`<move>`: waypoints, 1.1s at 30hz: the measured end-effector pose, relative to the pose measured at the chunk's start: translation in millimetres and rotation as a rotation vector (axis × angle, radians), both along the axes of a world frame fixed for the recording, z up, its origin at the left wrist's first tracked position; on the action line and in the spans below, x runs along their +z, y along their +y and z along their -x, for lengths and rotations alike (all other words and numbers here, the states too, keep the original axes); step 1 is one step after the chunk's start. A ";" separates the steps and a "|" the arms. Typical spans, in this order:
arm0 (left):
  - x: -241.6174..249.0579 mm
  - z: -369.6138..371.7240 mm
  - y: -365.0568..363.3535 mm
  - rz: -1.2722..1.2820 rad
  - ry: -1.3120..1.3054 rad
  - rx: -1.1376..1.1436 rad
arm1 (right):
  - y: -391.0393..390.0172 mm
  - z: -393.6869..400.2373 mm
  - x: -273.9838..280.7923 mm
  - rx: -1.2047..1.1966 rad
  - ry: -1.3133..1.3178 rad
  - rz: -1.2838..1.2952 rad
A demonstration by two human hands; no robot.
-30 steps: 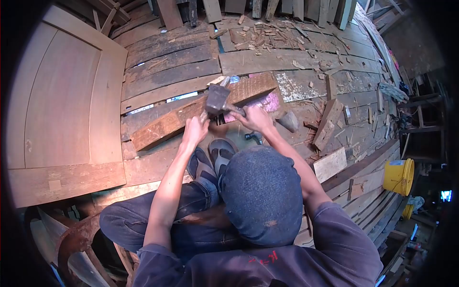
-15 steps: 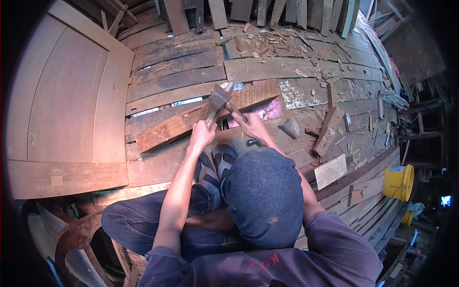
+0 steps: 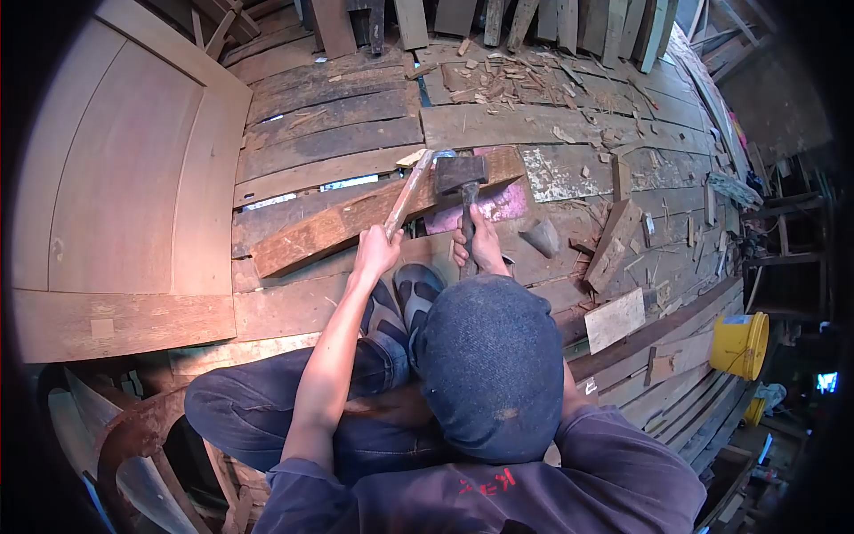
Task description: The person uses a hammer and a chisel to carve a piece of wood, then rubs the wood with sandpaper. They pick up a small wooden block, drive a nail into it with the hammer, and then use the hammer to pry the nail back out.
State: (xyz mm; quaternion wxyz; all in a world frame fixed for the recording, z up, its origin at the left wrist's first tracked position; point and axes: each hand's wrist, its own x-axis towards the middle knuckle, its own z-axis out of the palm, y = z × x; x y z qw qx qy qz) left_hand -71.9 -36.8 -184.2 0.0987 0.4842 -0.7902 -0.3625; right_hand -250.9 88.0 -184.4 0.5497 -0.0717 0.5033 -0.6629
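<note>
My left hand (image 3: 379, 251) is closed round the lower end of a long, narrow, pale tool (image 3: 411, 194); whether it is a blade or a bar I cannot make out. It slants up and right across a rough brown timber beam (image 3: 311, 238) lying on the floor. My right hand (image 3: 481, 243) grips the handle of a hammer (image 3: 461, 173) with a dark, blocky head. The hammer head appears over the beam's right part, just right of the pale tool's upper end; contact with the beam is not clear. A pink sheet (image 3: 489, 205) shows beside the beam.
A panelled wooden door (image 3: 124, 169) stands at the left. Wood chips (image 3: 511, 84) litter the floorboards, and boards (image 3: 454, 16) lean at the back. A grey wedge-shaped piece (image 3: 540, 238), short offcuts (image 3: 614, 245) and a yellow bucket (image 3: 740, 345) are to the right.
The hammer has moved right and its head has turned upright, away from the left-hand tool. The pale tool has swung into clear view, slanting up to the right.
</note>
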 end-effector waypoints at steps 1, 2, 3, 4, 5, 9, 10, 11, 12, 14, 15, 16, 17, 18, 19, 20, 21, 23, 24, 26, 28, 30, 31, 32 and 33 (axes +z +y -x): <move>-2.3 -0.3 -0.1 -0.005 -0.010 -0.005 | 1.0 -0.3 -3.4 0.003 -0.013 0.012; -3.1 -0.7 -0.5 -0.008 -0.017 -0.011 | 0.8 -0.6 -5.3 0.004 -0.023 0.028; -4.2 -1.1 -0.2 -0.010 -0.004 -0.010 | 1.1 -0.7 -6.6 0.004 -0.032 0.043; -5.0 -1.3 -0.4 -0.010 0.010 -0.009 | 1.3 -0.7 -7.4 0.007 -0.043 0.042; -5.3 -1.2 -1.5 -0.009 0.024 -0.007 | 0.3 -0.5 -7.9 0.011 -0.053 0.043; -2.2 -1.6 -3.8 -0.047 -0.013 -0.029 | -4.2 -2.6 -6.0 0.026 -0.075 0.054; -1.7 -1.7 -4.6 -0.057 -0.021 -0.038 | -6.1 -2.5 -6.3 0.039 -0.071 0.059; -1.1 -1.9 -5.5 -0.067 -0.029 -0.047 | -8.4 -2.4 -6.5 0.052 -0.068 0.064; -2.6 -2.6 -5.9 -0.100 -0.021 -0.050 | -9.7 -2.8 -8.3 0.065 -0.066 0.068; -4.9 -2.6 -7.6 -0.165 -0.003 -0.059 | -13.1 -3.7 -11.4 0.071 -0.086 0.071; -7.5 -3.0 -8.1 -0.161 0.021 -0.059 | -14.6 -3.5 -11.8 0.074 -0.094 0.072; -10.3 -4.1 -7.8 -0.158 0.043 -0.060 | -15.2 -3.4 -12.3 0.081 -0.131 0.089; -13.1 -4.8 -8.0 -0.155 0.067 -0.059 | -16.2 -3.1 -12.7 0.089 -0.167 0.107; -12.3 -4.4 -7.8 -0.156 0.054 -0.050 | -16.7 -2.2 -14.5 0.097 -0.203 0.125; -11.4 -4.4 -8.2 -0.156 0.040 -0.041 | -17.0 -1.2 -16.3 0.107 -0.238 0.149; -10.5 -5.0 -8.4 -0.157 0.026 -0.031 | -17.1 -0.6 -18.2 0.118 -0.274 0.173; -4.3 -4.7 -8.3 -0.120 0.027 -0.036 | -17.7 -0.3 -18.3 0.128 -0.310 0.197; 7.2 -2.5 -4.0 -0.052 0.030 -0.049 | -17.5 0.7 -18.4 0.124 -0.329 0.201; 6.9 -0.4 -2.1 -0.046 0.023 -0.041 | -17.6 1.1 -15.9 0.122 -0.337 0.204; 7.0 2.4 0.3 -0.031 0.008 -0.026 | -17.7 -0.3 -10.9 0.098 -0.292 0.138; -6.4 2.2 2.6 0.042 0.033 -0.032 | -18.3 -3.8 -2.7 0.083 -0.251 0.090; -8.8 1.2 5.6 0.022 0.046 -0.023 | -17.4 -5.9 0.4 0.072 -0.211 0.061; -4.2 1.3 5.8 -0.032 0.046 -0.012 | -17.9 -3.5 0.3 0.090 -0.247 0.090; 0.4 1.9 5.3 -0.086 0.046 -0.002 | -19.3 -1.4 0.0 0.107 -0.283 0.120; -4.7 2.3 2.3 -0.123 0.071 0.002 | -21.4 0.1 -3.8 0.126 -0.321 0.152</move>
